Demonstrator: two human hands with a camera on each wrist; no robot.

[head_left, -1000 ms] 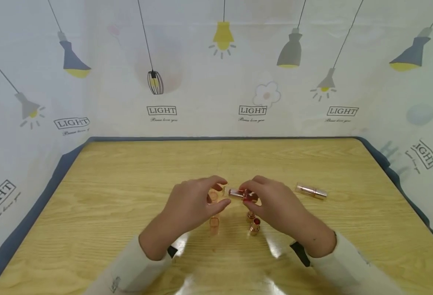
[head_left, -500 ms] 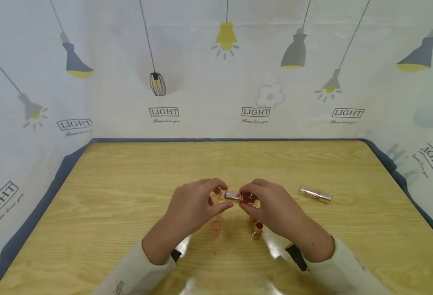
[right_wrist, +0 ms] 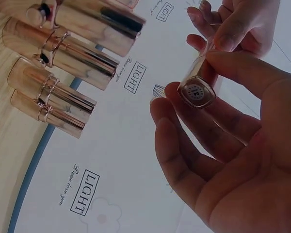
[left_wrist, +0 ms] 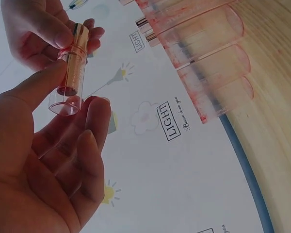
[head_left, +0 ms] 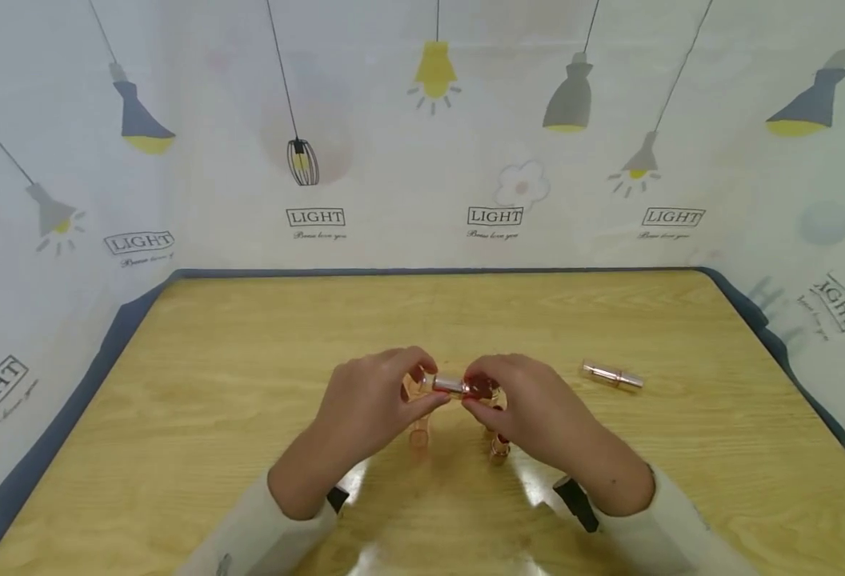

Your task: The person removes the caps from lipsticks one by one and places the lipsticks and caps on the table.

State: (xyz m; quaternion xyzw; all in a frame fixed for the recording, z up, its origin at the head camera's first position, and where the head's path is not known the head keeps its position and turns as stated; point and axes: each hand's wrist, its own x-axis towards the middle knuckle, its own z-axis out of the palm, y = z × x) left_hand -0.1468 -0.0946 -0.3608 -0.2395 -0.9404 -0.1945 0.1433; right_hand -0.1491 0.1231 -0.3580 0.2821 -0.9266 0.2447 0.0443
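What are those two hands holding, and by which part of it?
A lipstick: the left hand pinches its clear cap, the right hand its base.

Downward head view, close wrist views, shared lipstick point(left_wrist: 76, 67)

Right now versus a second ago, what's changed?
The right hand shifted left with the held lipstick, toward the left hand and its clear cap; the left pinch narrowed. Nothing was visibly released. The lying lipstick and nearest standing lipstick stayed put.
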